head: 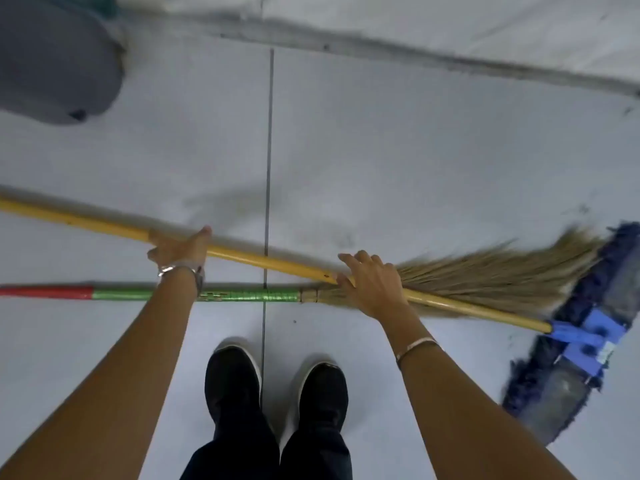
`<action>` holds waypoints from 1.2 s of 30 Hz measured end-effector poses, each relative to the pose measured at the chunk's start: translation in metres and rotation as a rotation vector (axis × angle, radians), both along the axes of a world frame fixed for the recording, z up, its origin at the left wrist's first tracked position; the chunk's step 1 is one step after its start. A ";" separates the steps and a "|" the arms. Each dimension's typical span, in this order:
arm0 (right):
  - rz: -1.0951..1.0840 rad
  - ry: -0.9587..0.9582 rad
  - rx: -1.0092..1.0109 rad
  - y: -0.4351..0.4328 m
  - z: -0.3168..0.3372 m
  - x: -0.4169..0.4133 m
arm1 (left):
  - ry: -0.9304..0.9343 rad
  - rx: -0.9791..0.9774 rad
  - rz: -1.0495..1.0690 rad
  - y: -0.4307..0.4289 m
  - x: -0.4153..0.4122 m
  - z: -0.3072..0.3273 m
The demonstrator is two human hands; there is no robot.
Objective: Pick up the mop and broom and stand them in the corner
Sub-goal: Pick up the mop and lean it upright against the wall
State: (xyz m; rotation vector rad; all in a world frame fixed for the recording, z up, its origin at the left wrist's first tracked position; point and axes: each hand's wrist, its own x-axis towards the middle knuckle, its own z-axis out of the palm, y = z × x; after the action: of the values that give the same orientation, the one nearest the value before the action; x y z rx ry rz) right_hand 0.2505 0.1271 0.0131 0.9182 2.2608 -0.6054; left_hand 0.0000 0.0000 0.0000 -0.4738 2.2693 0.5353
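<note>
The mop [263, 260] has a long yellow handle that slants across the floor from the left edge down to a blue clamp and a flat, dark blue fringed head [575, 348] at the right. Under it lies the broom [242, 294], with a red and green wrapped handle and tan straw bristles [491, 275] fanning to the right. My left hand [180, 249] is closed around the yellow handle. My right hand [372, 282] rests over the same handle where it crosses the broom's neck, fingers spread and curling on it.
The floor is pale grey tile with a dark grout line [268, 161] running away from me. A grey rounded container [52, 60] stands at the far left. The wall base [450, 57] runs across the top. My black shoes [277, 393] stand just behind the broom.
</note>
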 end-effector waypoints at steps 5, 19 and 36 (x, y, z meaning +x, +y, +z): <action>-0.063 -0.072 -0.138 -0.005 -0.029 -0.009 | -0.335 0.377 0.579 -0.016 -0.019 -0.037; -0.102 -0.171 -0.489 0.035 0.076 -0.021 | 0.081 0.722 0.645 -0.009 0.009 0.137; -0.336 0.476 -0.319 0.088 0.549 -0.076 | 0.439 1.366 0.012 0.107 -0.044 0.687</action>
State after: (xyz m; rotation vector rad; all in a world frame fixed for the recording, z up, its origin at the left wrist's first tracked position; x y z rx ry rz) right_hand 0.1749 0.2152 0.5618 1.0817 2.3164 -1.4196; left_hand -0.0444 0.1065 0.6874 0.3629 1.6903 2.0799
